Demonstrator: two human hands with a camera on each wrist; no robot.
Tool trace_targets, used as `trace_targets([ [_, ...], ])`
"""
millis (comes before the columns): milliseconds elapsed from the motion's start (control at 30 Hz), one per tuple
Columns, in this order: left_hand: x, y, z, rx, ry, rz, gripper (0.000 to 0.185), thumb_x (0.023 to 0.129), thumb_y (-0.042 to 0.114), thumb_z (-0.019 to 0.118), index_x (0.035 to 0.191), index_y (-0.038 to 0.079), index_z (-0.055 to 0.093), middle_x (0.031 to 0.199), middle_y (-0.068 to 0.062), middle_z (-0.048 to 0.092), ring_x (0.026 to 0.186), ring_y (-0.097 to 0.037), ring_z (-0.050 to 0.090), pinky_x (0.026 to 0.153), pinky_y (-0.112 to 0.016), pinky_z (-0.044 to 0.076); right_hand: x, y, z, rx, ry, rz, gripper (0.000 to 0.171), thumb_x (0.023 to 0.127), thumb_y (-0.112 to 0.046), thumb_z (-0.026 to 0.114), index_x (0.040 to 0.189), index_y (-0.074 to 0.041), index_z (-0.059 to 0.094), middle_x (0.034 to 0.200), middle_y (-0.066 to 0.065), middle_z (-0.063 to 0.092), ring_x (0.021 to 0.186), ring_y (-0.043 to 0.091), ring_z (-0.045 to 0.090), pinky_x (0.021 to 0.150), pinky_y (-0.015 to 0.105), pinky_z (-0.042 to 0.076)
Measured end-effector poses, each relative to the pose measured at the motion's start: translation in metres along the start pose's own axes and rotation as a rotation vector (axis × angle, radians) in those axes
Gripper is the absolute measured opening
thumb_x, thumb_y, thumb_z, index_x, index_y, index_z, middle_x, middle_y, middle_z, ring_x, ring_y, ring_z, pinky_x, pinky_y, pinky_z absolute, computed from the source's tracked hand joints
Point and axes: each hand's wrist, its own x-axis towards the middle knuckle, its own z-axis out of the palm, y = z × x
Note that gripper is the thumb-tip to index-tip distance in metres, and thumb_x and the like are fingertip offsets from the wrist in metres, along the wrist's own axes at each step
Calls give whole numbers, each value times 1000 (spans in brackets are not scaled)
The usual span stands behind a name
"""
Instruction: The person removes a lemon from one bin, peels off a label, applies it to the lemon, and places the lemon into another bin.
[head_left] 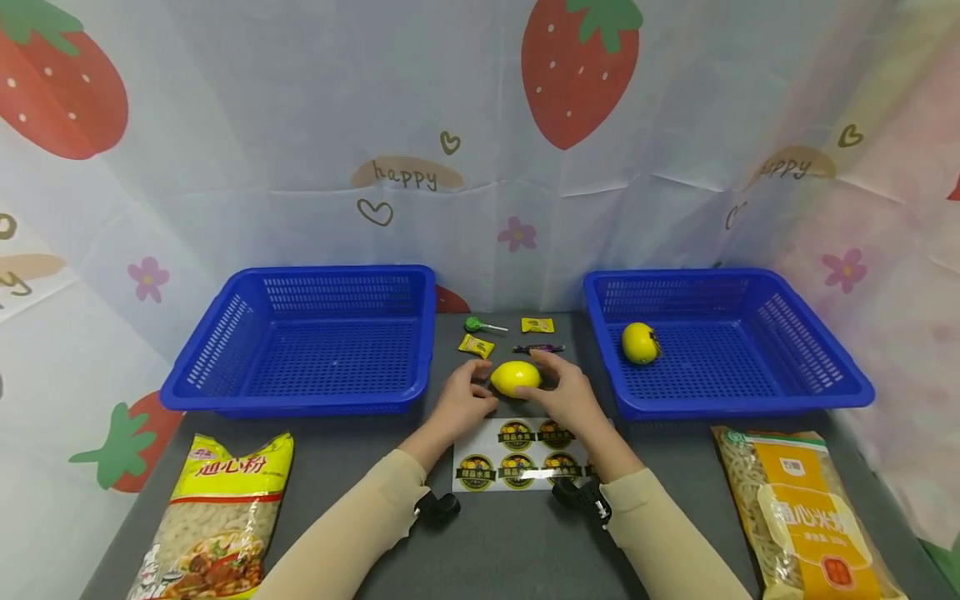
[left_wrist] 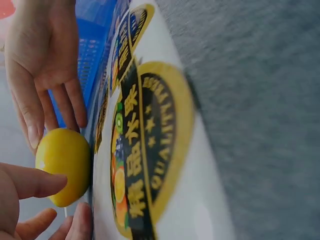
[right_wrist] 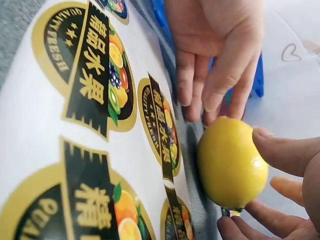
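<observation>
A yellow lemon (head_left: 515,378) lies on the grey table between the two hands, just beyond a white sheet of round fruit stickers (head_left: 517,479). The right hand (head_left: 567,398) holds the lemon's right end, its thumb on the near side and its fingers curved round the far side. At the other end, the left hand (head_left: 462,398) has relaxed, slightly bent fingers close beside the lemon. The right wrist view shows the lemon (right_wrist: 232,162) with the left hand's fingertips (right_wrist: 212,102) right at its tip. In the left wrist view the left thumb overlaps the lemon (left_wrist: 65,155).
A blue basket (head_left: 420,367) stands at left; another blue basket (head_left: 611,383) at right contains a yellow fruit (head_left: 640,343) with a dark label. Behind the hands lie a green lollipop (head_left: 472,324) and several wrapped candies (head_left: 537,325). Pasta bags (head_left: 225,508) (head_left: 810,517) flank the arms.
</observation>
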Motion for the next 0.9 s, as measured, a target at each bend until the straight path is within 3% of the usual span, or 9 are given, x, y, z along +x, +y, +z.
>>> trace_targets([
  [267, -24, 1, -5, 116, 69, 128, 51, 85, 1, 74, 134, 6, 60, 122, -14, 63, 98, -22, 65, 84, -36, 57, -22, -1, -11, 18, 32, 7, 74, 88, -26, 81, 151, -11, 46, 151, 17, 49, 137, 36, 49, 105, 50, 49],
  [400, -42, 3, -11, 196, 81, 180, 47, 85, 3, 74, 131, 4, 61, 120, -15, 64, 102, -25, 63, 87, -40, 55, -30, 2, -16, -58, 30, 33, 68, 87, -29, 81, 146, -9, 52, 146, 16, 55, 134, 36, 52, 106, 52, 47],
  [667, -69, 0, -18, 301, 71, 134, 37, 86, 11, 75, 123, 8, 69, 120, -12, 61, 96, -24, 58, 81, -41, 48, -34, 9, -18, -301, -139, 49, 65, 83, -42, 83, 134, -8, 63, 132, 12, 64, 124, 33, 56, 103, 52, 47],
  [900, -82, -6, -20, 317, 67, 102, 45, 84, 20, 80, 126, 9, 66, 125, -12, 59, 100, -24, 58, 86, -43, 49, -32, 9, -12, -422, -205, 27, 58, 76, -44, 88, 119, -12, 67, 111, 5, 61, 109, 26, 51, 92, 45, 47],
])
